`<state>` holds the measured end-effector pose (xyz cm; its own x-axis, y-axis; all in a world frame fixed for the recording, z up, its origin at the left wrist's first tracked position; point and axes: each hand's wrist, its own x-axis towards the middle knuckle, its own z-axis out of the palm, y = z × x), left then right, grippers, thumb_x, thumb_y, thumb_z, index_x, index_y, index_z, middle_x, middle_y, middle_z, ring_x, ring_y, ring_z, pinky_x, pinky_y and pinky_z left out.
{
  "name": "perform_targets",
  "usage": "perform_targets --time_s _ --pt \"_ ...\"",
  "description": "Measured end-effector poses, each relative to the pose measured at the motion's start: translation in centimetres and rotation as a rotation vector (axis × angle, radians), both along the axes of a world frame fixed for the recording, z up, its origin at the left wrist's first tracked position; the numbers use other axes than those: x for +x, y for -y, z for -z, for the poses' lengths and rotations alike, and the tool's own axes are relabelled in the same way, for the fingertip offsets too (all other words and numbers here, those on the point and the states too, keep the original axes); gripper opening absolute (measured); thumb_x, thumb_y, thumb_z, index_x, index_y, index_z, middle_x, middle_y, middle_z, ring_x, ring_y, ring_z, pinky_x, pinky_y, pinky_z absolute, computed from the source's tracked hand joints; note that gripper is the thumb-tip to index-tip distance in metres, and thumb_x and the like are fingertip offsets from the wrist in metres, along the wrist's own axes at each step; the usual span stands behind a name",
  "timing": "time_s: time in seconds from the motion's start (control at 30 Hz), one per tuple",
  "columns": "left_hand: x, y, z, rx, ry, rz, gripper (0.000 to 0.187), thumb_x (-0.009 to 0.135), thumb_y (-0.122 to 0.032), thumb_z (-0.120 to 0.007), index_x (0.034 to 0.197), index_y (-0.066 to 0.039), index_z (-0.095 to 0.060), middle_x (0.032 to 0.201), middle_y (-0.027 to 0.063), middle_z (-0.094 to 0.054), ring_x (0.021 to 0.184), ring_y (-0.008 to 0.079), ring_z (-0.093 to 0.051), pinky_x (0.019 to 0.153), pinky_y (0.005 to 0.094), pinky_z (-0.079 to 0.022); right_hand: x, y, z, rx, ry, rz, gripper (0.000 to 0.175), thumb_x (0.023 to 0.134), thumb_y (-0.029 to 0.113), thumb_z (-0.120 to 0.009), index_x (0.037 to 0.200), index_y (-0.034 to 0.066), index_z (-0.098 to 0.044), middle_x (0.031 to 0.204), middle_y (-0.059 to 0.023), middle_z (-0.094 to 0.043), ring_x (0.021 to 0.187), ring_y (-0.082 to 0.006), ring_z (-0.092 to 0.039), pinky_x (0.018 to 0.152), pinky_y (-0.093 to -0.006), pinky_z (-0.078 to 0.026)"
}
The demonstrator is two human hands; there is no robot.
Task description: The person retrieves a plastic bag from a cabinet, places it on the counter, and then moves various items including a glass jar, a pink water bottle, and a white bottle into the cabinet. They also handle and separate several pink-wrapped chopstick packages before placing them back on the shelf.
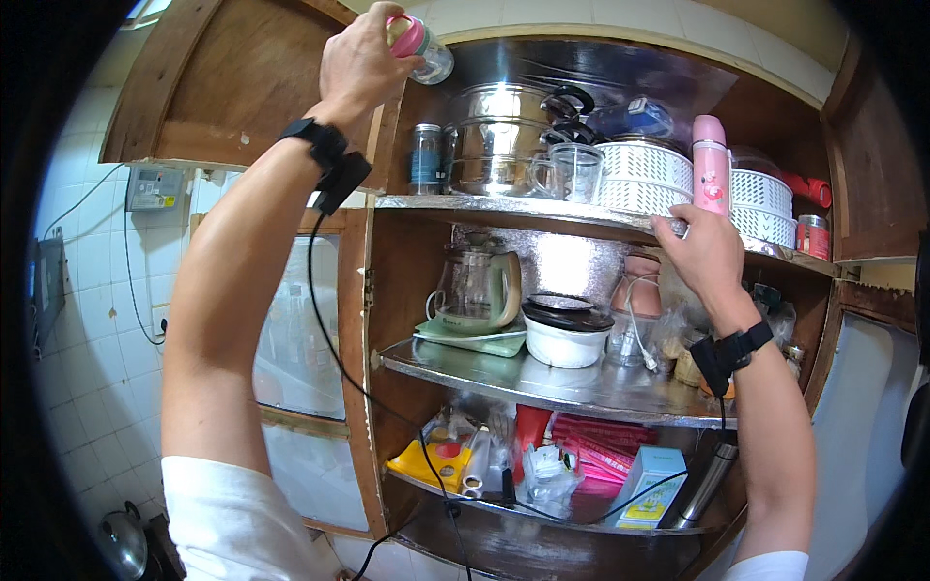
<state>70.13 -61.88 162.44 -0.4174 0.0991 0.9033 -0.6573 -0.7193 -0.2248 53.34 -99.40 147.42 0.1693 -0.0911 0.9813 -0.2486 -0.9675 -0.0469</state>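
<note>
My left hand [363, 58] is raised at the top left, closed around a clear jar [434, 64] with a pink lid, before the upper compartment. My right hand [701, 243] rests at the front edge of the upper shelf [508, 207], just below a pink thermos bottle [710, 163] that stands upright; whether its fingers grip the edge is unclear. On that shelf stand a blue jar [426, 160], a stacked steel steamer pot [494, 138], a glass mug [577, 173], white perforated baskets [643, 174] and a red can [813, 236].
Wooden cabinet doors stand open on both sides, the upper left one [240, 87] near my left forearm. The middle shelf [523, 378] holds a glass kettle [476, 287], a white pot [568, 341] and a blender [636, 305]. Black cables [363, 392] hang across the lower shelves.
</note>
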Motion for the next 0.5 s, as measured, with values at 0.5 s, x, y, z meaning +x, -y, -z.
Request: perform_targets --time_s 0.5 --pt "9.3 7.4 -6.6 -0.072 -0.088 -0.066 0.060 0.084 -0.036 -0.086 0.133 -0.011 -0.061 0.124 0.0196 -0.069 0.117 0.0377 -0.065 0.098 0.0430 -0.055 1.9 2.1 1.6 -0.200 0.207 -0.039 0.038 0.091 0.040 -0.069 0.101 0.0052 -0.080 0.092 -0.0147 -0.077 0.081 -0.0342 -0.074 0.074 -0.0446 -0.059"
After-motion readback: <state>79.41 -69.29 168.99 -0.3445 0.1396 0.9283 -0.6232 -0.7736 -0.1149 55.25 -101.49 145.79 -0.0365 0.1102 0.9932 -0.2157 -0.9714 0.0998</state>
